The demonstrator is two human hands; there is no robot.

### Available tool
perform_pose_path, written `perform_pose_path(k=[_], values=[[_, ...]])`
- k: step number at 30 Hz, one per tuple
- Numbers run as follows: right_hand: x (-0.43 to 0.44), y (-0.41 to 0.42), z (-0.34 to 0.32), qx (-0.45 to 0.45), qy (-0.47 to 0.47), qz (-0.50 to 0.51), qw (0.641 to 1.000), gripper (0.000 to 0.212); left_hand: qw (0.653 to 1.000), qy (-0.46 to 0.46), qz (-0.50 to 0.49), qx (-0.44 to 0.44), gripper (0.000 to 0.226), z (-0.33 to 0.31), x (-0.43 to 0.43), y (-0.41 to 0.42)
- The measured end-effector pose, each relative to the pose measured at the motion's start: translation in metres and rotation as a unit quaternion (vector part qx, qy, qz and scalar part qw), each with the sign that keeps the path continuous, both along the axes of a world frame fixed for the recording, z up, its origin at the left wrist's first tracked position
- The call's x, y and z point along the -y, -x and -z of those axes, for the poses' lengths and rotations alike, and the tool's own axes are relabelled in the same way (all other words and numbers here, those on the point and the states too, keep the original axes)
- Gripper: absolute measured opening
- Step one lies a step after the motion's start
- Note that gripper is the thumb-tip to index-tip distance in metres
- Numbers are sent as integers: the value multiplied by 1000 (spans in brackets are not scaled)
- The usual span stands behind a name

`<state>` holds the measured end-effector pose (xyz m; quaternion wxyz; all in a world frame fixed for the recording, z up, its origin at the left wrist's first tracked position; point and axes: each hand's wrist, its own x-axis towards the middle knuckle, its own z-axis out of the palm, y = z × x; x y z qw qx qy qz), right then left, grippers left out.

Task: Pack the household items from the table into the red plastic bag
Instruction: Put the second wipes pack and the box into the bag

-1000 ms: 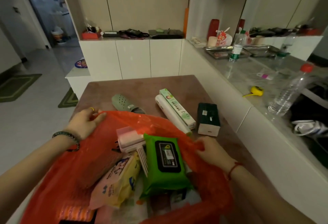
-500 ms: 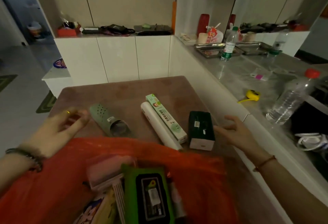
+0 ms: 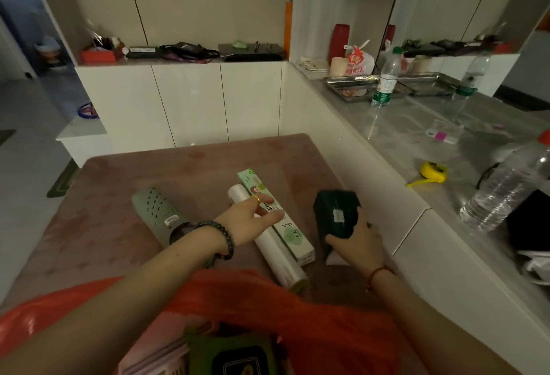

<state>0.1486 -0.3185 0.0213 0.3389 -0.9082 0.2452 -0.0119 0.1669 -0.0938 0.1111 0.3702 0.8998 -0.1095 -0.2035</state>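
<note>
The red plastic bag [image 3: 312,315] lies open at the near edge of the brown table [image 3: 184,166], with a green wipes pack [image 3: 238,357] and a pink item [image 3: 166,345] inside. My right hand [image 3: 357,240] grips the dark green box [image 3: 334,214], tilting it up off the table. My left hand [image 3: 250,220] hovers with fingers spread over the white roll [image 3: 276,249] and the long green-and-white box [image 3: 285,226]. A pale green slipper [image 3: 157,211] lies to the left.
A grey counter [image 3: 416,142] runs along the right with a clear bottle [image 3: 506,187], a yellow tape measure [image 3: 433,171], a green-capped bottle [image 3: 385,80] and metal trays [image 3: 351,86]. White cabinets [image 3: 190,101] stand behind the table.
Both hands let go of the bag's rim and reached forward. My right hand closed on the dark green box and tipped it; my left hand moved over the roll.
</note>
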Motion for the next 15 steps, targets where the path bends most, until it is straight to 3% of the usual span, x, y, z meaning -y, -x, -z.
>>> perform_pose_path(k=[3, 6, 8, 10, 12, 15], values=[[-10, 26, -49, 185, -53, -61, 979, 100, 995, 87, -28, -30, 73, -19, 3, 20], [-42, 72, -105, 311, -36, -172, 934, 102, 964, 255, -52, -61, 103, -47, 8, 56], [-68, 106, -135, 348, -13, -252, 903, 100, 920, 377, -89, -54, 93, -63, 2, 82], [-89, 134, -155, 362, -34, -300, 882, 97, 891, 436, -126, -25, 79, -74, -15, 104], [-104, 153, -171, 332, -169, -323, 870, 93, 891, 435, -132, -5, 82, -83, -43, 128], [-127, 172, -180, 192, -362, -377, 830, 89, 911, 403, -86, -5, 80, -90, -84, 168]])
